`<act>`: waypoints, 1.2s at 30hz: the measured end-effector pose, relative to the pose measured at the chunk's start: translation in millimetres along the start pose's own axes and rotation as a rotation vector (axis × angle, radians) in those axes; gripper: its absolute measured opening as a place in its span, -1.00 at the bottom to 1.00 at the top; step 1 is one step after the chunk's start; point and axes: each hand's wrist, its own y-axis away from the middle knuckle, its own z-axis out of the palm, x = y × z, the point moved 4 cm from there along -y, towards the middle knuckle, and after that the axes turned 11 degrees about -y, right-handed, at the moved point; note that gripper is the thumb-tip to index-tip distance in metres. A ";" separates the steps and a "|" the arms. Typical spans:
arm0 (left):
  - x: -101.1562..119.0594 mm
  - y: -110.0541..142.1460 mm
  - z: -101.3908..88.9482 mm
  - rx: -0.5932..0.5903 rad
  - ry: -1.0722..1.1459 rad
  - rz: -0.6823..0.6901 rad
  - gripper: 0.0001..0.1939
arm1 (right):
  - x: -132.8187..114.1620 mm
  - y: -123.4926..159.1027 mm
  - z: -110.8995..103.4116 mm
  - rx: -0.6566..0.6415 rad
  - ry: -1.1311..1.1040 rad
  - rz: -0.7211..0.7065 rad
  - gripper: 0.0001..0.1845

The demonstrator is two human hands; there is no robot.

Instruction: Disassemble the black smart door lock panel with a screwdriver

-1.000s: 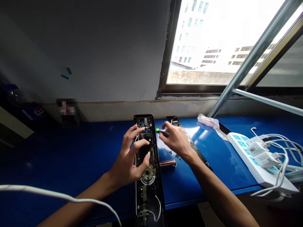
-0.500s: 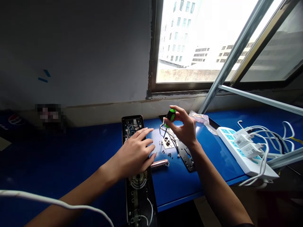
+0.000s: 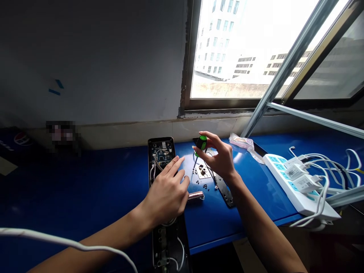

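My right hand (image 3: 220, 155) grips a green and black screwdriver (image 3: 201, 143) by its handle, shaft pointing down. The tip is among small dark screws (image 3: 194, 171) on the blue table; whether it touches one I cannot tell. Over the long black device housing (image 3: 183, 248) lies my left hand (image 3: 169, 189), palm down with its fingers stretched out, holding nothing. It hides the middle of the housing. A green-blue circuit board (image 3: 163, 153) with wires shows in the far end. Beside the screws sits a square metal plate with a dark round part (image 3: 203, 171).
A black perforated panel (image 3: 226, 191) lies under my right wrist. A wrapped copper-coloured roll (image 3: 196, 195) sits right of the housing. The white power strip (image 3: 295, 185) carries plugs and cables. A metal frame (image 3: 284, 72) slants before the window. One white cable (image 3: 71, 242) crosses front left.
The right hand has gone from beside the housing to the screws, turning the screwdriver tip down. The left hand has turned from a raised, spread pose to palm down. The view has shifted.
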 end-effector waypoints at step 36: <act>-65.3 65.1 -16.3 0.491 0.307 -0.333 -0.67 | -49.2 -22.9 9.6 0.280 -0.652 0.063 -0.50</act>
